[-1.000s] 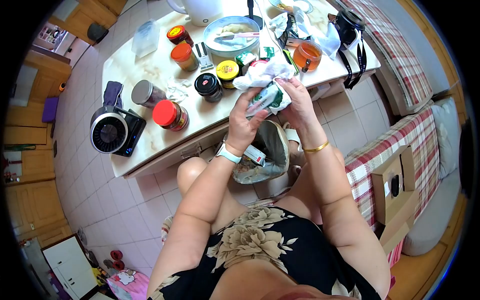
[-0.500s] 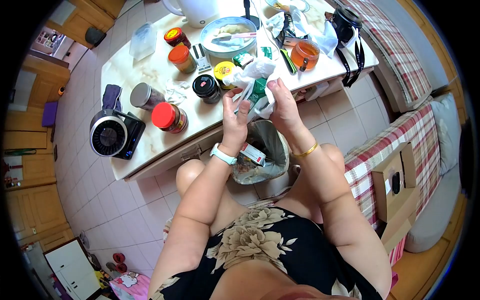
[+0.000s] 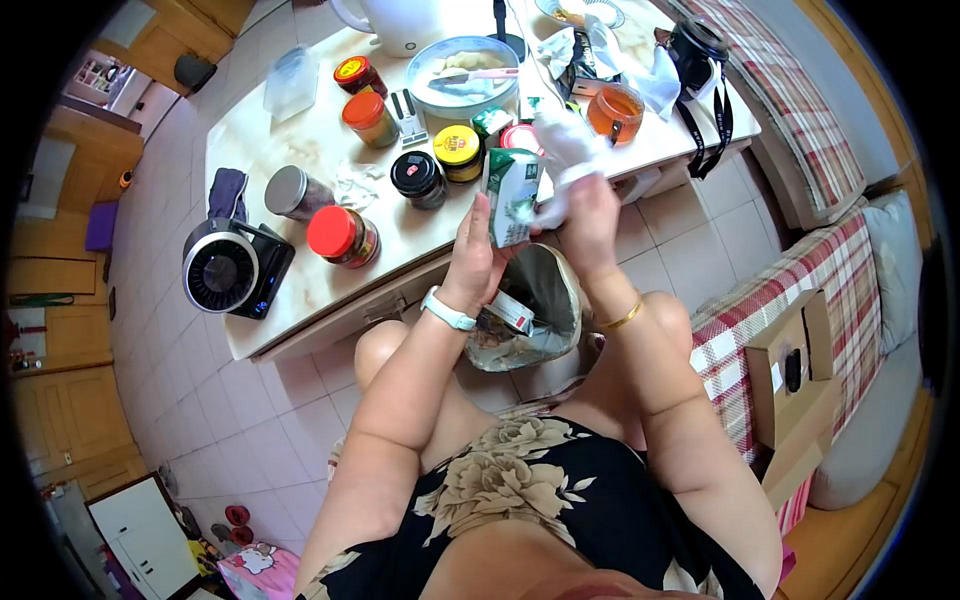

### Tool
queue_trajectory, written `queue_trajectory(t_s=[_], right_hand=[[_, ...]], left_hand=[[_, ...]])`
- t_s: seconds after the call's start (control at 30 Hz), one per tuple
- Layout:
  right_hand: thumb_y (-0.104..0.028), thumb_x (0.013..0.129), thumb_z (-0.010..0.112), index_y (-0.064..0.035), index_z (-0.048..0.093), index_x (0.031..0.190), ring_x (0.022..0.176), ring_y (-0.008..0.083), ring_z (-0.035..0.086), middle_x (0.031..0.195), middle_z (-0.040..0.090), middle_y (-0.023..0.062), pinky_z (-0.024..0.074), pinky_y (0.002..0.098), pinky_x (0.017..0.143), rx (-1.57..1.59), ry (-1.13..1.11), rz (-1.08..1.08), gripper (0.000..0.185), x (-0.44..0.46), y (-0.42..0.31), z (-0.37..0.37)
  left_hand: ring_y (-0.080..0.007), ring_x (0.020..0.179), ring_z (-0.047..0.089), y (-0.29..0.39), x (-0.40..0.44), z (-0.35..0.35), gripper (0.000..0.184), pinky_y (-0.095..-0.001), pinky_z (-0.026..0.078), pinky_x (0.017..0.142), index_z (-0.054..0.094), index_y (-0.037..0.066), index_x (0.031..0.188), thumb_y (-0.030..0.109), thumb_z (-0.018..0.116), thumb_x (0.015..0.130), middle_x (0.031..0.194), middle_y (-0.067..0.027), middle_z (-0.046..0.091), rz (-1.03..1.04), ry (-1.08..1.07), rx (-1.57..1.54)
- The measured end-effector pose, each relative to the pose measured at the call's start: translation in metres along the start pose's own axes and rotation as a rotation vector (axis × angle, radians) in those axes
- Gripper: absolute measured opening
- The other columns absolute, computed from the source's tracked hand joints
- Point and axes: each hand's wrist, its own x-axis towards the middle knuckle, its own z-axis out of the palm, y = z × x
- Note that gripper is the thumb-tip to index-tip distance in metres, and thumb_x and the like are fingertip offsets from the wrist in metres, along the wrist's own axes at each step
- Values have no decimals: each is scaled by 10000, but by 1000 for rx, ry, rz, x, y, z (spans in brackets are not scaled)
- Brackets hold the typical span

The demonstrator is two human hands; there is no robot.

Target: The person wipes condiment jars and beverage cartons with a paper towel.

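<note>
A green and white carton (image 3: 512, 195) is held upright in my left hand (image 3: 477, 255), above the table's front edge. Beside it, my right hand (image 3: 591, 222) is closed on a crumpled white tissue (image 3: 569, 145), blurred by motion. The tissue's lower end hangs close to the carton's right side; whether they touch is unclear. Just left of the carton stand a yellow-lidded jar (image 3: 458, 150) and a black-lidded jar (image 3: 417, 178). A red-lidded tub (image 3: 522, 140) shows partly behind the carton. Below my hands is an open bin (image 3: 541, 325) with a small box inside.
The table (image 3: 240, 130) also bears a red-lidded jar (image 3: 343, 236), a grey-lidded jar (image 3: 297, 190), a small fan (image 3: 222, 268), a bowl (image 3: 463, 75), a glass of amber liquid (image 3: 614, 112) and a black strapped object (image 3: 697, 50). A cardboard box (image 3: 790, 375) lies on the right seat.
The carton, earlier largely covered by the white tissue between both hands, now stands uncovered in my left hand. My right hand has moved slightly right and down, with the tissue.
</note>
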Motion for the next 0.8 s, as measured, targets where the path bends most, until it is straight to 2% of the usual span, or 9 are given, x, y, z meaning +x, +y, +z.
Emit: queue_trajectory(t_s=[0.03,0.07,0.1,0.17,0.3,0.37,0.53,0.67,0.8], right_hand=[[-58,914,585,18,566,1378,1418,387,442,1538,449,234,342,448,1175,-268,-100,-231,470,-3,-2,6],[-84,877,635,-17,599,1364,1450,437,380,1572,386,262,309,470,1195,-532,-236,-418,492,-5,4,10],[-115,854,679,-53,624,1346,1456,460,355,1584,373,250,298,503,1195,-597,-256,-405,499,-13,-3,22],[-153,854,701,-76,625,1348,1458,458,350,1595,361,237,320,520,1177,-610,-258,-398,507,-20,-2,30],[-149,852,696,-25,669,1213,1469,440,342,1575,408,205,370,525,1138,-689,-358,-437,382,-40,9,40],[-141,844,694,-9,676,1127,1468,427,352,1567,430,184,378,519,1133,-706,-411,-441,313,-50,8,46],[-189,849,682,-87,700,1133,1480,405,340,1572,456,88,336,517,1161,-751,-387,-491,303,-32,3,42],[-144,871,690,-69,691,1224,1485,436,316,1533,496,106,348,523,1148,-781,-300,-441,361,-13,0,35],[-102,862,673,-51,680,1246,1479,449,324,1531,494,128,390,518,1120,-777,-323,-445,387,-28,7,44]], left_hand=[[-183,1117,639,-1,-2,5,639,-348,521,921,500,82,1414,596,437,1040,1277,-90,639,23,104,47],[-215,1315,534,-4,-3,3,589,-400,420,1120,431,82,1484,509,412,1079,1446,-100,543,69,30,73],[-223,1375,478,-8,-2,1,578,-368,393,1146,337,61,1550,423,390,1103,1524,-94,458,133,31,131],[-242,1421,429,-4,-1,4,581,-386,356,1176,327,55,1557,425,346,1109,1568,-100,409,143,66,26],[-262,1356,509,8,3,-14,668,-392,392,1150,393,45,1523,544,266,1096,1507,-115,493,125,144,-113],[-304,1302,559,22,-3,-16,844,-424,408,1138,446,29,1483,711,271,1019,1428,-160,560,56,179,-66],[-274,1397,464,5,-6,-15,727,-403,370,1178,324,70,1559,605,240,1075,1545,-133,434,158,93,-85],[-250,1455,384,0,-6,9,710,-389,316,1211,225,114,1604,591,259,1078,1591,-108,374,153,25,1],[-247,1453,386,8,0,3,712,-401,312,1211,282,115,1590,604,218,1077,1587,-90,391,209,89,-44]])
